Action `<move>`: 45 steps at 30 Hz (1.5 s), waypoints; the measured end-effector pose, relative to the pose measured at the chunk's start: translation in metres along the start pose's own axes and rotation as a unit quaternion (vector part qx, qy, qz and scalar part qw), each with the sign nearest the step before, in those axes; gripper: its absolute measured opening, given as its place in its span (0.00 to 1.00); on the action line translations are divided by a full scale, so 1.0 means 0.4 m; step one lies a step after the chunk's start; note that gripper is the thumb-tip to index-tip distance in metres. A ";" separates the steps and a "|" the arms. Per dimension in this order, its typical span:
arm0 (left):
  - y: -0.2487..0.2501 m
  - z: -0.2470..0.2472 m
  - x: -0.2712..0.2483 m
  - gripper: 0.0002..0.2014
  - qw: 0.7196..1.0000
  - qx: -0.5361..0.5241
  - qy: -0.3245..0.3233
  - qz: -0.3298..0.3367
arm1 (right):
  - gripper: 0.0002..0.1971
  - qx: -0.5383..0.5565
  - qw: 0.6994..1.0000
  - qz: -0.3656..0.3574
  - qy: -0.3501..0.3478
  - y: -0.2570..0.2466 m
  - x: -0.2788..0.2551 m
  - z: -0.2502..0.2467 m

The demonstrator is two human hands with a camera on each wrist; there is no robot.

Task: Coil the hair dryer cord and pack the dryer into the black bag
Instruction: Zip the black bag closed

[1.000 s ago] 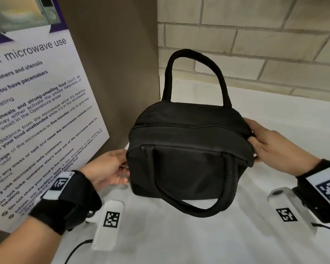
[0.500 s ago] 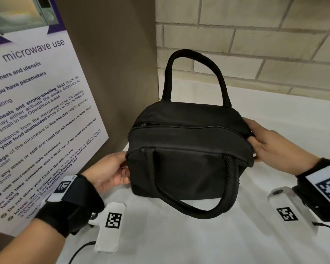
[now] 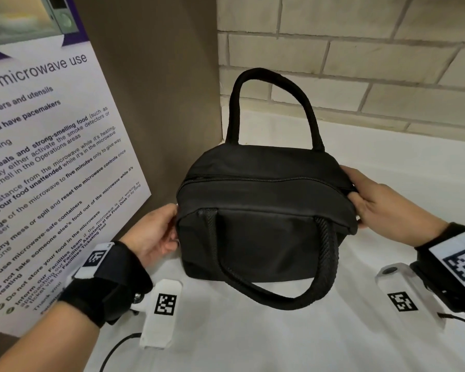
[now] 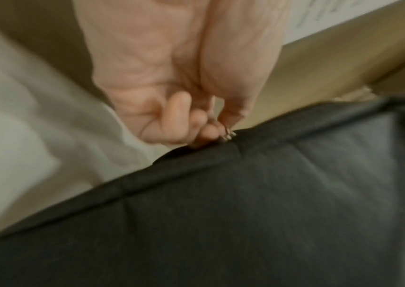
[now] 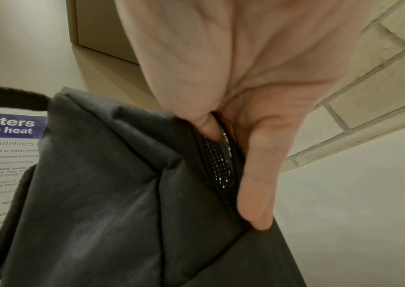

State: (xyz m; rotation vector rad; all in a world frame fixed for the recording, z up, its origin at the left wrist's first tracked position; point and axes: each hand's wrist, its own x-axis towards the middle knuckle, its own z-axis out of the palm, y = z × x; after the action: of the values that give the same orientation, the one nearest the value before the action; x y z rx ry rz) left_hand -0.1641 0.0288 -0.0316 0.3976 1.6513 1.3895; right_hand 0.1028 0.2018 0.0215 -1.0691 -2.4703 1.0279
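At the far left a microwave-use poster (image 3: 51, 162) leans against a brown panel (image 3: 156, 89); its foot meets the white counter (image 3: 279, 339). Next comes the left hand (image 3: 156, 232), held at the left end of the black bag (image 3: 263, 229); in the left wrist view its fingertips (image 4: 209, 130) pinch a small metal zipper pull (image 4: 229, 134) right at the bag's seam, with the other fingers curled into the palm, though that picture is blurred. The bag sits upright on the counter, in the middle, just in front of the panel's corner; its zipper (image 3: 261, 179) runs across the top from end to end and looks drawn closed along the stretch seen from the head view; one handle (image 3: 274, 108) stands up at the back, the other handle (image 3: 274, 267) hangs down over the front face. The hair dryer and its cord cannot be seen in any view. At the bag's right end the right hand (image 3: 387, 208) grips the fabric; the right wrist view shows its thumb (image 5: 258, 174) lying along the zipper teeth (image 5: 217, 174) and fingers tucked behind the fold, so the hand is closed round that end of the bag. Behind and to the right runs a pale brick wall (image 3: 373, 63).
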 end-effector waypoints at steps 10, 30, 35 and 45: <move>0.141 0.034 -0.082 0.12 0.879 0.230 0.218 0.356 | 0.26 -0.007 1.000 -0.017 -0.025 -0.036 -0.009 -0.006; 0.180 0.099 -0.127 0.12 0.885 0.226 0.174 0.369 | 0.10 -0.194 0.945 -0.263 0.027 -0.383 0.093 0.145; 0.177 0.094 -0.124 0.15 0.906 0.190 0.113 0.361 | 0.08 -0.107 0.971 -0.213 0.008 -0.373 0.106 0.150; 0.155 0.048 -0.116 0.13 0.913 0.211 0.009 0.349 | 0.09 0.016 0.994 -0.104 -0.003 -0.367 0.116 0.151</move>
State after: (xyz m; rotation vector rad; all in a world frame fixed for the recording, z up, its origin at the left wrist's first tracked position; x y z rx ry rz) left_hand -0.1427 0.0261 0.0454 1.3337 1.9161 1.5098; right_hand -0.0371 0.1342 0.0785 -0.7796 -2.4973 1.0027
